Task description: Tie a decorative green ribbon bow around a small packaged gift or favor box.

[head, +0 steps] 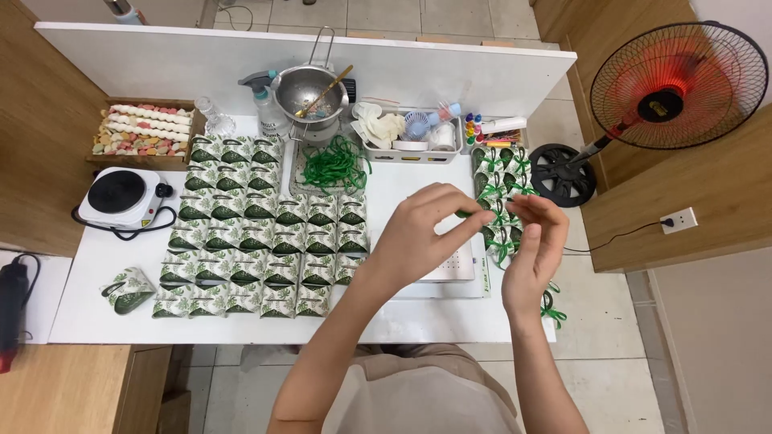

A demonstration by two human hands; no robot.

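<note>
Two bare hands are raised over the right half of the white desk (104, 321). Left hand (422, 233) has fingers (470, 227) pinched shut on a short green ribbon piece (465, 214), only a small bit of it showing between thumb and fingertips. Right hand (535, 245) is just beside it, fingers curled and close together; cannot tell whether they grip the ribbon or only hover next to it. Both hands sit above a white flat scale-like device (450, 269) on the desk. Many small green-and-white leaf-print boxes (257, 241) lie in tight rows across the desk middle, one loose box (129, 291) apart at the lower left. More boxes tied with green ribbon bows (503, 181) stack at the desk's right edge, partly behind the right hand. Tangle of green ribbon (334, 165) lies on a tray behind the rows. Metal pot (310, 92) with a spoon stands at the back, spray bottle (265, 100) touching close on its left. White tray of small supplies (414, 133) is right of the pot. Wooden box of pastel sweets (145, 133) sits at back left, small electric hotplate (121, 197) in front of it. Red-and-black standing fan (675, 84) is on the floor, well apart to the right.
</note>
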